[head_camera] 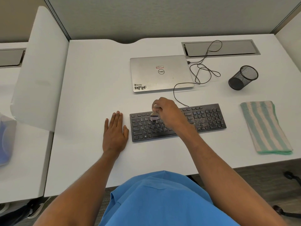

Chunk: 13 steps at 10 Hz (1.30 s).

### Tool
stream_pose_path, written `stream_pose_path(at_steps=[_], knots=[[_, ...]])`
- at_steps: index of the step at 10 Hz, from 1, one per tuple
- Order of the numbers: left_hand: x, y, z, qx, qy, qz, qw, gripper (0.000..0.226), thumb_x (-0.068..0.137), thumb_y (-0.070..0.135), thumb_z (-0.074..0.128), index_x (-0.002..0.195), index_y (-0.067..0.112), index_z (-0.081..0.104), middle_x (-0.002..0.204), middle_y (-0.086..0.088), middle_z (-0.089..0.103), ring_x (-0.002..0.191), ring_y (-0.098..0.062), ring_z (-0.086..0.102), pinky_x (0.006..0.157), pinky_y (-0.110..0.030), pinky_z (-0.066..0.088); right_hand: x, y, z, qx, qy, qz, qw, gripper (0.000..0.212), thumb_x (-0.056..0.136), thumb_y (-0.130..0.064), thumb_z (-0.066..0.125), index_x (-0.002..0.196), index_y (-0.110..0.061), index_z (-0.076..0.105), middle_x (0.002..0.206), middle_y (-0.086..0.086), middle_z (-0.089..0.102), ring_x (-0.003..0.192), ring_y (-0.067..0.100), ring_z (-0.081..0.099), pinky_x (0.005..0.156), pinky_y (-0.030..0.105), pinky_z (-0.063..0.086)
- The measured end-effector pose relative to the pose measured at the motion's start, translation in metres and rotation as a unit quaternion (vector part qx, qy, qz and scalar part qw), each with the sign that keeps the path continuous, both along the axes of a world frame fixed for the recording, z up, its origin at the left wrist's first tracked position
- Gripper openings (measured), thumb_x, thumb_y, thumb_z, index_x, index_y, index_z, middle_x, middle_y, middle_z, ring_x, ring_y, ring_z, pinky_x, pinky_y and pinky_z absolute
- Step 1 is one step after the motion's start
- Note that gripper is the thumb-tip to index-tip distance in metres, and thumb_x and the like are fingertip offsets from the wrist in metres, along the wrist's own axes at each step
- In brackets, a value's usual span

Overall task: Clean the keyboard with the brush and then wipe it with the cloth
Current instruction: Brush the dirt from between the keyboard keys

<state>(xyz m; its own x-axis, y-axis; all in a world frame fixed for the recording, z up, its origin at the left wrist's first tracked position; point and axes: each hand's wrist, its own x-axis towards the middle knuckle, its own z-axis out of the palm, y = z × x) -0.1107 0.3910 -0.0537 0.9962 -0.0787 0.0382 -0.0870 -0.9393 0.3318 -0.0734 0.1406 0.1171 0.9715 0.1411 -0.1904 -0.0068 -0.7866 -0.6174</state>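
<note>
My right hand (167, 111) grips the brush (154, 117) on the keyboard (146, 131) (left hand (114, 136) lies flat), crumbs (202, 122) left at three o'clock, cloth (265, 126) not used yet.

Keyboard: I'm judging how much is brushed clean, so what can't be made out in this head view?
Middle of the keyboard, head view: hidden under the right hand and forearm.
Handle of the brush: mostly wrapped by that hand.
Key legends: too small to read.
At the left edge, a blue object: blurred and cut off.
</note>
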Motion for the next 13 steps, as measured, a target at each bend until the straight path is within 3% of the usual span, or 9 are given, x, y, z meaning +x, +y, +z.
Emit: stream_pose_path(at_steps=[2, 4, 5, 7, 8, 9, 10, 12, 13], knots=[[0.0, 0.0, 0.0, 0.0, 0.001, 0.0, 1.0, 0.067, 0.105, 0.036, 0.026, 0.166, 0.009, 0.029, 0.174, -0.005, 0.024, 0.163, -0.016, 0.015, 0.133, -0.045, 0.006, 0.005, -0.014, 0.002, -0.119, -0.013, -0.002, 0.993, 0.019, 0.099, -0.004, 0.048, 0.111, -0.006, 0.063, 0.114, 0.013, 0.057, 0.101, 0.031, 0.058, 0.08, 0.034, 0.047], [0.0, 0.0, 0.0, 0.003, -0.001, 0.0, 1.0, 0.067, 0.105, 0.036, 0.026, 0.166, 0.008, 0.028, 0.174, -0.006, 0.024, 0.163, -0.017, 0.015, 0.133, -0.045, 0.006, 0.006, 0.001, 0.002, -0.076, -0.04, 0.014, 0.996, 0.021, 0.102, -0.007, 0.046, 0.114, -0.007, 0.064, 0.105, -0.002, 0.047, 0.091, 0.016, 0.049, 0.061, 0.005, 0.032], [0.0, 0.0, 0.0, 0.004, 0.001, 0.001, 1.0, 0.067, 0.105, 0.036, 0.026, 0.166, 0.008, 0.028, 0.174, -0.006, 0.024, 0.163, -0.017, 0.015, 0.133, -0.044, 0.006, 0.005, 0.011, -0.001, -0.081, -0.044, 0.05, 0.994, 0.02, 0.099, -0.004, 0.049, 0.11, -0.007, 0.066, 0.106, 0.004, 0.055, 0.092, 0.021, 0.054, 0.073, 0.014, 0.043], [0.0, 0.0, 0.0, 0.002, -0.002, 0.0, 1.0, 0.067, 0.105, 0.036, 0.027, 0.166, 0.008, 0.029, 0.174, -0.006, 0.025, 0.163, -0.017, 0.016, 0.133, -0.045, 0.006, 0.012, -0.002, -0.012, -0.059, 0.014, -0.022, 0.998, 0.01, 0.096, 0.001, 0.052, 0.091, 0.0, 0.061, 0.081, 0.005, 0.053, 0.07, 0.019, 0.056, 0.056, 0.017, 0.055], [-0.001, 0.0, 0.0, 0.0, -0.005, 0.002, 1.0, 0.067, 0.104, 0.035, 0.028, 0.165, 0.008, 0.031, 0.173, -0.006, 0.027, 0.162, -0.017, 0.018, 0.133, -0.045, 0.008, 0.002, -0.017, -0.013, -0.18, -0.031, -0.028, 0.983, 0.011, 0.098, -0.004, 0.049, 0.103, -0.007, 0.059, 0.098, 0.001, 0.043, 0.082, 0.02, 0.043, 0.071, 0.031, 0.046], [-0.001, 0.0, -0.001, -0.001, -0.003, 0.002, 1.0, 0.067, 0.104, 0.036, 0.027, 0.165, 0.008, 0.03, 0.174, -0.006, 0.026, 0.162, -0.017, 0.017, 0.133, -0.045, 0.008, -0.002, -0.011, -0.011, -0.181, -0.05, -0.007, 0.982, 0.014, 0.099, -0.007, 0.048, 0.105, -0.007, 0.06, 0.103, 0.002, 0.048, 0.086, 0.023, 0.05, 0.075, 0.035, 0.047], [-0.001, 0.0, 0.0, -0.001, -0.001, 0.003, 1.0, 0.067, 0.105, 0.036, 0.028, 0.166, 0.008, 0.029, 0.174, -0.005, 0.025, 0.163, -0.017, 0.016, 0.133, -0.045, 0.007, -0.004, 0.002, -0.013, -0.107, -0.066, 0.032, 0.991, 0.016, 0.097, -0.012, 0.049, 0.096, -0.003, 0.062, 0.093, 0.003, 0.061, 0.086, 0.031, 0.069, 0.077, 0.045, 0.061], [0.0, -0.001, 0.0, 0.0, 0.0, 0.0, 1.0, 0.067, 0.105, 0.035, 0.027, 0.166, 0.009, 0.029, 0.174, -0.005, 0.025, 0.163, -0.017, 0.016, 0.133, -0.044, 0.006, -0.005, 0.002, -0.011, -0.127, -0.027, 0.011, 0.991, 0.014, 0.096, -0.003, 0.051, 0.105, -0.006, 0.061, 0.111, 0.014, 0.057, 0.097, 0.034, 0.059, 0.083, 0.047, 0.054], [-0.001, -0.001, 0.001, -0.001, 0.001, 0.002, 1.0, 0.067, 0.105, 0.035, 0.027, 0.166, 0.009, 0.029, 0.174, -0.005, 0.025, 0.163, -0.016, 0.016, 0.133, -0.044, 0.006, -0.003, -0.004, -0.009, -0.119, -0.035, -0.053, 0.991, 0.012, 0.099, -0.007, 0.049, 0.094, -0.008, 0.059, 0.1, 0.012, 0.059, 0.087, 0.031, 0.063, 0.076, 0.047, 0.057]])
